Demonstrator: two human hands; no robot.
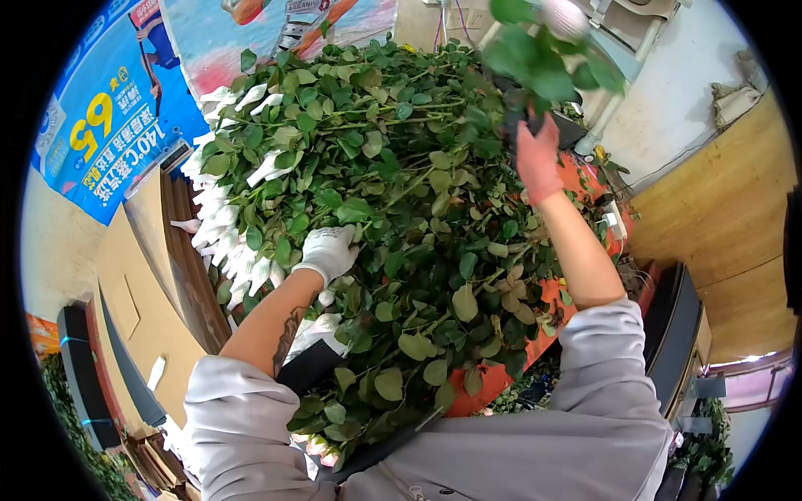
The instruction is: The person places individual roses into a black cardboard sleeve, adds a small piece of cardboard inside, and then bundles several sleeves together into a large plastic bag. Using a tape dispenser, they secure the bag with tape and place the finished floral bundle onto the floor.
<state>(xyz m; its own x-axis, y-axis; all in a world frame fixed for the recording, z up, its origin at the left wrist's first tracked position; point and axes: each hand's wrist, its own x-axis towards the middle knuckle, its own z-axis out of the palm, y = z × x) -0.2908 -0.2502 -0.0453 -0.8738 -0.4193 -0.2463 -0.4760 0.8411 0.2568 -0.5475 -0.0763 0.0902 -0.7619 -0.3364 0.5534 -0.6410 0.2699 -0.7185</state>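
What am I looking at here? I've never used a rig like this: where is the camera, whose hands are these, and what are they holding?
No robot arms here: these are a person's own two hands, both gloved. There is one picture, taken from a camera on that person's head, looking forward and down; the edges look curved.

In front lies a big heap of leafy stems, with white covers along its left end. Patches of red surface show near the bottom.

The white-gloved left hand rests on the heap; its fingertips are partly among leaves, so I can't tell whether it grips anything. The red-gloved right hand is raised and appears to hold a flower, blurred.
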